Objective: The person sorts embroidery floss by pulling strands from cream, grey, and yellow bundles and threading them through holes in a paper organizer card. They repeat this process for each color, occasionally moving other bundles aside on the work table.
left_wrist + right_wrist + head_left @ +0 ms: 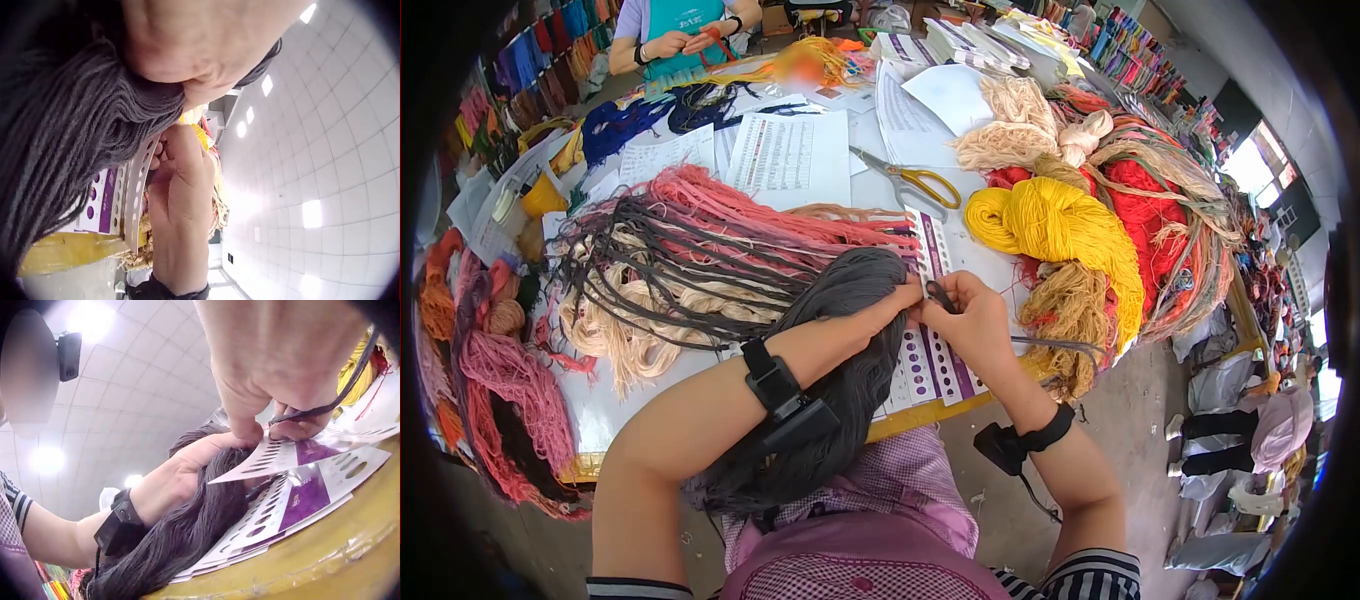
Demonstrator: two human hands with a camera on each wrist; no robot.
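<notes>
While a grey yarn strand point(331, 406) is pinched by the right hand point(972, 325) at a purple-and-white punched card point(930, 365), the grip of the left hand point(900, 300) cannot be told.

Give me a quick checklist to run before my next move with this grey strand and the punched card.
1. Right hand pinches the grey strand: ok.
2. Left hand holds the grey skein beside the punched card: ok.
3. Grey strand lined up with a hole: cannot tell.
4. Punched card lying flat: not ok, the top sheet's edge is lifted.
5. Scissors lying clear of both hands: ok.
</notes>
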